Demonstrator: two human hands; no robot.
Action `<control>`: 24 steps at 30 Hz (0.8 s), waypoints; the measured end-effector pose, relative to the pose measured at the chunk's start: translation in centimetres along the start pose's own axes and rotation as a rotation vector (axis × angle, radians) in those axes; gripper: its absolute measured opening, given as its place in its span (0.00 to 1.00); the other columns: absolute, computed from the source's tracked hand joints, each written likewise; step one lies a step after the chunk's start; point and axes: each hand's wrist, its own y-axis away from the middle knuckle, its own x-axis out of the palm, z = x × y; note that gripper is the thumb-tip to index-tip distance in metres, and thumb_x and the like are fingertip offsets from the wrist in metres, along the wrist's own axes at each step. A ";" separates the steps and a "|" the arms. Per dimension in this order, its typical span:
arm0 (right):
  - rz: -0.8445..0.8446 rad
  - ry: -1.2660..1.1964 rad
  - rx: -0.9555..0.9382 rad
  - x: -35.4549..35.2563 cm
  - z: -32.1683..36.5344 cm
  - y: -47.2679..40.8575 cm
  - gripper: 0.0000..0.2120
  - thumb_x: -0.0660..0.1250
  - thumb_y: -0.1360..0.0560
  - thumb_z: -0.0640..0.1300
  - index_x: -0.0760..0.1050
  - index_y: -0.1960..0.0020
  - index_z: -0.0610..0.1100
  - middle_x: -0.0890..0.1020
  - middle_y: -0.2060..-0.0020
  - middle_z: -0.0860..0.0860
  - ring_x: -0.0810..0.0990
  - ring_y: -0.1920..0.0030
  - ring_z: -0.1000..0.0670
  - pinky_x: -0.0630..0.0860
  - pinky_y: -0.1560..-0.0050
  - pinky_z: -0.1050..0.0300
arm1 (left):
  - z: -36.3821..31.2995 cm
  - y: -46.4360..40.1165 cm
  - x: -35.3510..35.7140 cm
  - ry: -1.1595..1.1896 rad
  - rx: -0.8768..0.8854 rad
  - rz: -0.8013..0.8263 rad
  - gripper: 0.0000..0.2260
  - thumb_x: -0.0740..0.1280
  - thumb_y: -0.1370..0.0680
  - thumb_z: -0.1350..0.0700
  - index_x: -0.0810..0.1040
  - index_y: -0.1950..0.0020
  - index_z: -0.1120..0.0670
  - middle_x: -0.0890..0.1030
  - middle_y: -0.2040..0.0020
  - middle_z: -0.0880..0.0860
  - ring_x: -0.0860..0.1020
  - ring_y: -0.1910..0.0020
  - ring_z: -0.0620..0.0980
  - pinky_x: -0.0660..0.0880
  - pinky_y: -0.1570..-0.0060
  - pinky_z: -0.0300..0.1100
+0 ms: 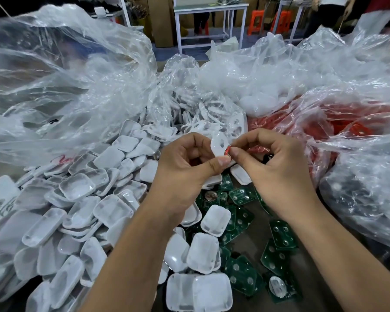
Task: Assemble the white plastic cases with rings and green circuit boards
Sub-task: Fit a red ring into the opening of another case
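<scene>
Both hands pinching: left hand point(185, 163) on white case half point(218, 146) by its edge, right hand point(273, 161) on small red ring point(227, 151) at its rim. Likely light, stiff, slippery — fingertip grip. Green circuit boards point(242, 195) on counter just below hands.

L hand point(185, 163) and R hand point(273, 161) meet mid-frame, both pinching one white plastic case piece with an oval hole point(220, 145). R thumb and forefinger also pinch a small red ring point(227, 151) against the piece's lower edge. Under the wrists: heap of white rounded-square plastic cases point(88, 199) to the left, green circuit boards w/ round silver contacts point(279, 235) scattered on the dark table point(252, 242). Crumpled clear plastic bags point(65, 70) behind; bag of red parts point(313, 129) at right.
</scene>
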 end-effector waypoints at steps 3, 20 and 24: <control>-0.003 0.101 -0.039 0.1 0.1 0.1 0.08 0.78 0.27 0.38 0.84 0.58 0.50 0.85 0.66 0.57 0.84 0.66 0.54 0.80 0.65 0.60 | 0.1 0.0 -0.1 -0.092 0.034 0.042 0.08 0.77 0.28 0.67 0.80 0.56 0.60 0.83 0.64 0.53 0.81 0.60 0.54 0.82 0.52 0.50; -0.027 0.368 -0.225 0.0 0.6 0.4 0.05 0.77 0.27 0.34 0.87 0.55 0.43 0.77 0.68 0.66 0.79 0.64 0.69 0.70 0.61 0.79 | 0.9 -0.1 0.1 -0.246 0.125 0.070 0.07 0.77 0.27 0.61 0.80 0.53 0.59 0.84 0.61 0.53 0.83 0.60 0.53 0.82 0.55 0.46; -0.056 0.374 -0.248 0.2 0.1 0.3 0.05 0.76 0.26 0.34 0.87 0.55 0.44 0.74 0.70 0.70 0.78 0.67 0.68 0.69 0.64 0.78 | 0.8 0.0 0.3 -0.250 0.112 0.047 0.08 0.76 0.26 0.59 0.79 0.52 0.58 0.83 0.58 0.56 0.83 0.58 0.53 0.82 0.52 0.54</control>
